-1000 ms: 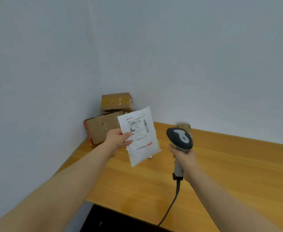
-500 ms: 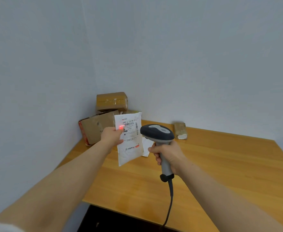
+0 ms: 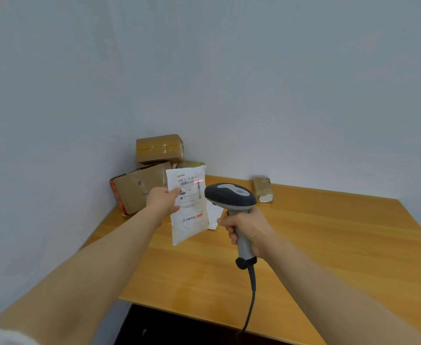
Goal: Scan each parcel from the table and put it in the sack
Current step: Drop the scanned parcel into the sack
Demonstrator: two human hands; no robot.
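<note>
My left hand (image 3: 163, 200) holds a white plastic mailer parcel (image 3: 190, 217) upright above the wooden table (image 3: 316, 245), label facing me. A red scan line glows across the barcode near the label's top. My right hand (image 3: 248, 229) grips the handle of a grey barcode scanner (image 3: 230, 195), its head aimed at the label from just to the right. The scanner's cable hangs down over the table's front edge. No sack is in view.
In the far left corner stand a large cardboard box (image 3: 139, 190) and a smaller taped box (image 3: 159, 148) stacked on it. A small brown wrapped parcel (image 3: 263, 189) lies by the back wall. Another white packet (image 3: 214, 216) lies flat behind the held mailer.
The scanner head has swung left to face the label, and the red line has shifted from the label's left edge to its upper right. The mailer has stayed almost still.
</note>
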